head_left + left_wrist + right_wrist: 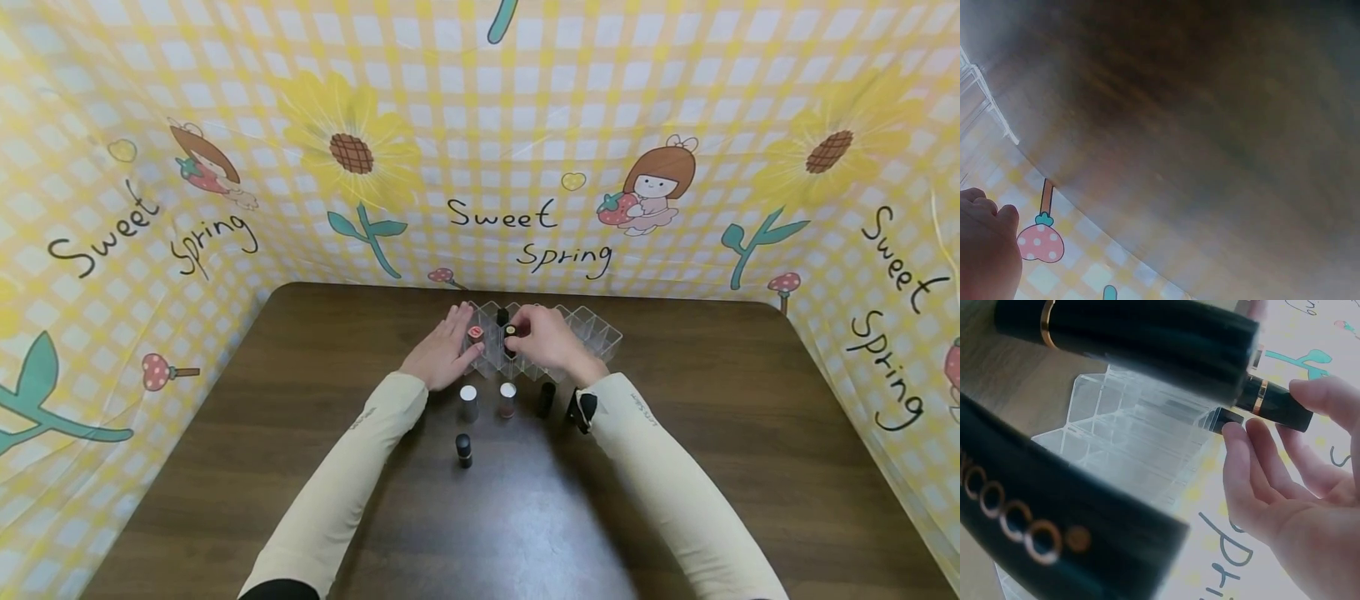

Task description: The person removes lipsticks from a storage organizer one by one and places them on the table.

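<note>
My right hand pinches a black lipstick tube with a gold band between thumb and fingers. It holds the tube upright at a compartment of the clear lipstick organizer; how deep it sits cannot be told. Just behind it, another black tube stands in the organizer. Toward the organizer's left end is a tube with a pinkish-red top. My left hand lies with straight fingers against that left end, thumb out near its front edge. The left wrist view catches only part of this hand.
In front of the organizer stand two white-topped tubes and a black tube. Nearer me is another black tube. Two black tubes loom large in the right wrist view, one with gold lettering. A checked cloth borders the wooden table.
</note>
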{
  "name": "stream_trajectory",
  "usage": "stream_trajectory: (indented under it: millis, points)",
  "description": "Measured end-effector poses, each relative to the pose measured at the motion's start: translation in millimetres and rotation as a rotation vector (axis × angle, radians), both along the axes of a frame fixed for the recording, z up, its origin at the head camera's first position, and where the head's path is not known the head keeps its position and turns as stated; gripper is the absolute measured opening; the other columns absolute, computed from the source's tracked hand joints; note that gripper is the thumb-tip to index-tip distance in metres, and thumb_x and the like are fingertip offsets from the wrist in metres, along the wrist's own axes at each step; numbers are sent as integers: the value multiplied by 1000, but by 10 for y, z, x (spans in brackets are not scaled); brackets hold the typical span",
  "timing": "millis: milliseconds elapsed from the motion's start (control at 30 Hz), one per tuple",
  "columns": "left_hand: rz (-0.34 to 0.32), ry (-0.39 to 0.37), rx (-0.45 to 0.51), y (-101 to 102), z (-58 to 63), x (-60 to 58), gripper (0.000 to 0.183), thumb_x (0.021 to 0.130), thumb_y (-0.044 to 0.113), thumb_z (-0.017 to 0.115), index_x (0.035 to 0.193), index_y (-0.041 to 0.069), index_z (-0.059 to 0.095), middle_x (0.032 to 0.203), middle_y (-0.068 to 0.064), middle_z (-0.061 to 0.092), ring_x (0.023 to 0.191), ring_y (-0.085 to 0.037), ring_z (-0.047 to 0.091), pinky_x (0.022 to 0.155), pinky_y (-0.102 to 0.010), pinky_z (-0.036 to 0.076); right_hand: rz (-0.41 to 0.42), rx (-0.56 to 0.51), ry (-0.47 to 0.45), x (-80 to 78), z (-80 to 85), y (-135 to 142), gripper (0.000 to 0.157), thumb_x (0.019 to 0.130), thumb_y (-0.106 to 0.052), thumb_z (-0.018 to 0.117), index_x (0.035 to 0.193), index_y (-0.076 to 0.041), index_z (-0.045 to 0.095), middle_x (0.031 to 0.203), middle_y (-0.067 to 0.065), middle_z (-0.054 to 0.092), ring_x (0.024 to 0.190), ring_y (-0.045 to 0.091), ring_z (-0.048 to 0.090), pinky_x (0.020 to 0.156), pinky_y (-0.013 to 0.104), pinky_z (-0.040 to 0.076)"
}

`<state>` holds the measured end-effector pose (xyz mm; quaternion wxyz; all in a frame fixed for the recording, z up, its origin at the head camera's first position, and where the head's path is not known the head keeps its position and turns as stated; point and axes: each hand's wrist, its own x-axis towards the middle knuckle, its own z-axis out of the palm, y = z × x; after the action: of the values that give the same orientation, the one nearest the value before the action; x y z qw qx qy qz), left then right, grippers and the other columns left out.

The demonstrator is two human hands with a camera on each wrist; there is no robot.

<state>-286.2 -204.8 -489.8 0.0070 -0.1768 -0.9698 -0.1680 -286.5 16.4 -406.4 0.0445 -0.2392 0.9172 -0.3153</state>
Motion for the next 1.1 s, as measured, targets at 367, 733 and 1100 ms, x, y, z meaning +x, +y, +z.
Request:
stream_trajectory:
  millis: [367, 733, 1100]
  points:
    - [10, -5, -11, 2, 7, -18, 79, 99, 61, 21, 156, 10, -1, 165, -6, 0, 152, -23, 1, 123, -39, 13, -3, -55, -18, 19, -36, 14, 21, 85, -19, 67, 102, -7, 66, 97, 7, 68, 88, 19, 63, 80, 34, 52]
    - [0, 17, 1, 5, -4, -14, 77, 101, 56, 25, 156, 7, 2, 164, -11, 5, 152, -27, 6, 123, -40, 16, 46, -73, -43, 32, -111, 5, 25, 91, -17, 64, 112, -3, 59, 104, 11, 67, 94, 22, 63, 83, 35, 53]
    - [5, -6, -2, 3, -4, 1, 77, 101, 56, 25, 156, 8, 1, 164, -9, 3, 152, -23, 1, 123, -39, 14, 34, -99, -40, 76, -133, 5, 27, 84, -7, 72, 109, -3, 62, 103, 12, 69, 95, 24, 64, 86, 39, 52]
